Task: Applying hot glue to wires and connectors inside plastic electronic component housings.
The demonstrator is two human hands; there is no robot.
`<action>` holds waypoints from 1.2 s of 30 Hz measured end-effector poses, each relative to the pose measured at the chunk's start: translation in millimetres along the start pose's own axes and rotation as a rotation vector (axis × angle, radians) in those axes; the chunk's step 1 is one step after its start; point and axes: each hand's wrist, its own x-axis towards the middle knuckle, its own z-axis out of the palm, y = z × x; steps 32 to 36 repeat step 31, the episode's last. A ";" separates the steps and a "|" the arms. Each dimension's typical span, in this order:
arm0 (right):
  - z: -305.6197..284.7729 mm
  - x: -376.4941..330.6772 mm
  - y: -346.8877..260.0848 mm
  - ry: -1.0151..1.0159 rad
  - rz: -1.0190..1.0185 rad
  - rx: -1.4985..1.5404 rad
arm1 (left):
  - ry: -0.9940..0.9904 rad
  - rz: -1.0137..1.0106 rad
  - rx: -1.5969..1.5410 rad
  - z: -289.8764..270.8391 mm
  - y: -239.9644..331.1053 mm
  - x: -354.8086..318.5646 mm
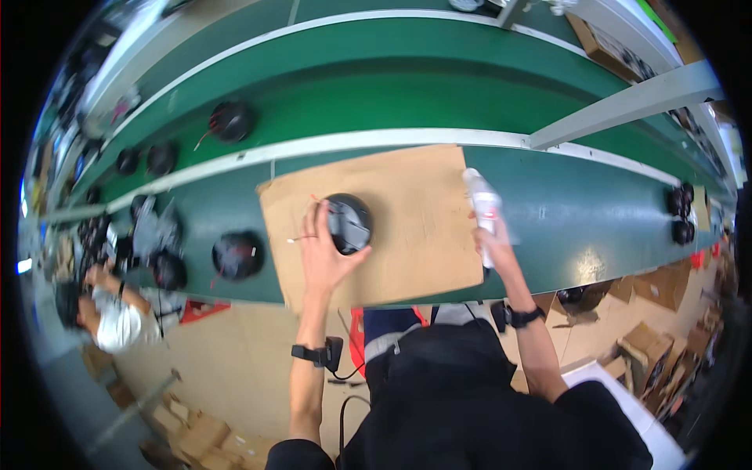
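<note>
A black round, drum-like part with a glossy face lies on a flat cardboard sheet. My left hand is closed round its left and near rim, thumb at the near side and fingers at the far left. Thin wire ends stick out beside those fingers. In my right hand, beyond the sheet's right edge, is a white bottle-like cylinder with a reddish mark. It stands roughly lengthwise away from me and is blurred, so its exact kind is unclear.
More black round parts lie left on the green bench, some in clear plastic bags. Another sits on the green belt behind a white rail. A co-worker is at far left; a slanted post crosses at right.
</note>
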 end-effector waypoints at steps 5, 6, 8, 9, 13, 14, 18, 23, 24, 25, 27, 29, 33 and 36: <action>-15.5 -51.7 -21.5 0.218 0.046 0.459 | -0.252 0.224 -0.096 61.0 25.8 36.3; -12.8 -56.2 -24.6 0.264 0.100 0.287 | -0.286 0.211 -0.194 56.9 27.4 37.6; -11.6 -71.7 -28.7 0.258 0.119 -0.103 | -0.473 0.052 -0.313 14.4 27.8 27.7; -9.6 -75.7 -25.3 0.177 0.051 -0.128 | -0.606 0.003 -0.380 -14.2 22.6 31.3; -1.1 -101.2 -22.6 0.154 0.250 0.128 | -0.759 -0.202 -0.338 -85.1 14.8 96.5; 1.8 -104.9 -22.3 0.134 0.250 0.066 | -0.646 -0.006 -0.360 -75.3 15.7 107.2; 24.3 -121.8 -37.7 0.165 0.135 -0.399 | -0.613 0.520 -0.086 0.2 12.9 142.7; 48.3 -94.1 -65.2 -0.037 0.207 -0.369 | -0.660 0.690 -0.203 40.3 20.3 156.3; 55.0 -89.0 -72.1 -0.068 0.252 -0.421 | -0.665 0.712 -0.212 39.1 19.6 159.1; 61.5 -84.6 -78.7 -0.018 0.331 -0.355 | -0.666 0.687 -0.260 39.3 19.0 159.5; 75.6 -79.9 -86.7 0.058 0.484 -0.328 | -0.810 0.686 -0.220 30.2 14.3 170.9; 87.1 -78.8 -89.6 0.089 0.519 -0.337 | -0.888 0.692 -0.227 28.5 10.3 181.6; 92.0 -76.5 -90.5 0.076 0.518 -0.364 | -0.882 0.685 -0.251 33.0 7.9 183.6; 92.0 -76.5 -90.5 0.076 0.518 -0.364 | -0.882 0.685 -0.251 33.0 7.9 183.6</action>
